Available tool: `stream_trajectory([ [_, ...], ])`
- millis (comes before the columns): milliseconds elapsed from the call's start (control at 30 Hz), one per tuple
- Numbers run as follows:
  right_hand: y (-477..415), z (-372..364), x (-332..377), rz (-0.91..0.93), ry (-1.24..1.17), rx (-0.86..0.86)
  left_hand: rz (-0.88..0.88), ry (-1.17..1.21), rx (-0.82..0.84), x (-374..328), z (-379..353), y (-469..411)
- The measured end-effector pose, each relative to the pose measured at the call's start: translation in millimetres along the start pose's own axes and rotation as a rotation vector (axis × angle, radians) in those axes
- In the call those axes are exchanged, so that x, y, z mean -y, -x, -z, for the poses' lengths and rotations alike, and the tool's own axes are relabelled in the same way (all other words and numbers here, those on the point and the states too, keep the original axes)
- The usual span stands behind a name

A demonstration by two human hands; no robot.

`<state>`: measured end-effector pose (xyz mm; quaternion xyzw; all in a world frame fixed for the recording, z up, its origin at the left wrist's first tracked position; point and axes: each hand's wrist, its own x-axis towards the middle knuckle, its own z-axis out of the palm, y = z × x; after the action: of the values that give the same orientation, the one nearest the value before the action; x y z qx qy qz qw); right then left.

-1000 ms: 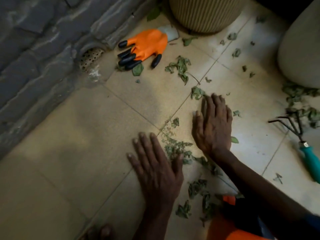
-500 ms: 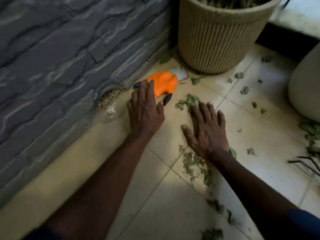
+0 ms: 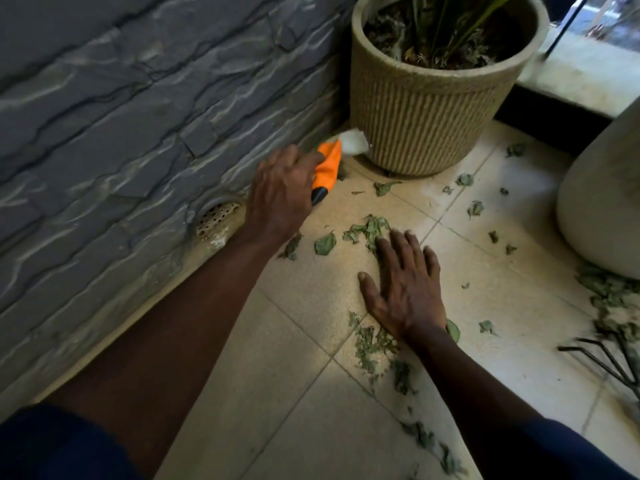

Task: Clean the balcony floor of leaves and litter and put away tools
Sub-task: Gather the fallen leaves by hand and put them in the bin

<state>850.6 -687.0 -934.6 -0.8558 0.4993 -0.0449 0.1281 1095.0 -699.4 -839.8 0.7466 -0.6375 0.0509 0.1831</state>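
My left hand (image 3: 282, 194) grips an orange gardening glove (image 3: 329, 168) with black fingertips and a white cuff, close to the grey stone wall and lifted toward the ribbed pot. My right hand (image 3: 405, 289) lies flat on the beige floor tile, fingers spread, its fingertips on a clump of green leaves (image 3: 367, 230). More crumpled leaves (image 3: 372, 344) lie beside and behind its wrist. A single leaf (image 3: 325, 244) sits between my two arms.
A ribbed beige plant pot (image 3: 426, 116) stands in the corner. A smooth white pot (image 3: 602, 209) bulges in at the right with leaf litter (image 3: 609, 292) below it. Black rake tines (image 3: 602, 358) show at the right edge. A round drain grate (image 3: 218, 214) sits at the wall's foot.
My left hand reached from the near floor to the orange glove, closed on it and raised it toward the pot. My right hand slid forward onto the farther leaf clump. The view tilted up.
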Motion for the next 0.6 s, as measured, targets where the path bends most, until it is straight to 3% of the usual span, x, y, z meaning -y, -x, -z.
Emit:
stream_trajectory([
  [167, 2, 0, -1, 0.011, -0.044, -0.009, 0.136, 0.030, -0.065, 11, 70, 63],
  [433, 7, -4, 1, 0.007, -0.007, -0.029, 0.542, -0.113, 0.228, 64, 42, 193],
  [533, 8, -4, 1, 0.010, -0.019, -0.041, 0.594, -0.014, 0.076, 57, 41, 190],
  [600, 9, -5, 1, 0.008, -0.029, -0.053, 0.522, 0.172, -0.054, 34, 40, 174],
])
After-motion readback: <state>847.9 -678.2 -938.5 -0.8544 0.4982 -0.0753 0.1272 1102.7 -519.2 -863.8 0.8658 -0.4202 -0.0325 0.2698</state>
